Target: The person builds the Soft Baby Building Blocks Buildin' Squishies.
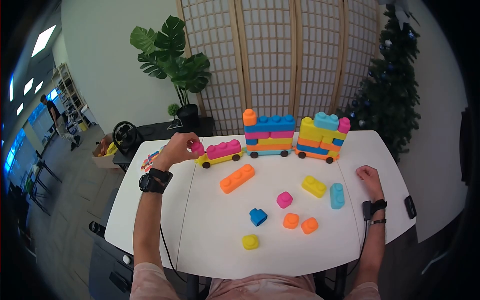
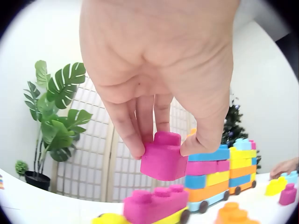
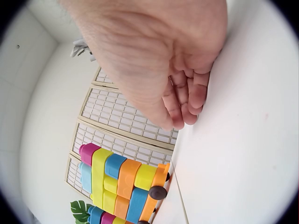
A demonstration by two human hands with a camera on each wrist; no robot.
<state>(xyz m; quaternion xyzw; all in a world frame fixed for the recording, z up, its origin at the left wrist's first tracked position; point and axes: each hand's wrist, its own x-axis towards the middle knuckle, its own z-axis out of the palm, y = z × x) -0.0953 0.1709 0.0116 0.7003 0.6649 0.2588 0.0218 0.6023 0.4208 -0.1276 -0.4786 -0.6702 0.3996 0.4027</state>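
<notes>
My left hand (image 1: 178,149) pinches a small pink one-stud block (image 2: 163,158) between thumb and fingers. In the left wrist view this block hangs just above the low yellow wagon, which carries a long pink block (image 2: 156,204). That wagon (image 1: 220,159) stands at the left end of a train. Behind it come a tall wagon on a light blue base (image 1: 270,152) and another on an orange base (image 1: 317,154), both stacked with coloured blocks. My right hand (image 1: 370,181) rests at the table's right side, its fingers loosely curled and holding nothing.
Loose blocks lie on the white table (image 1: 210,240): a long orange block (image 1: 237,178), a yellow block (image 1: 313,186), a light blue block (image 1: 337,196) and several small ones. A black fan (image 1: 124,135) and a potted plant (image 1: 187,115) stand beyond. Another person (image 1: 57,117) is at far left.
</notes>
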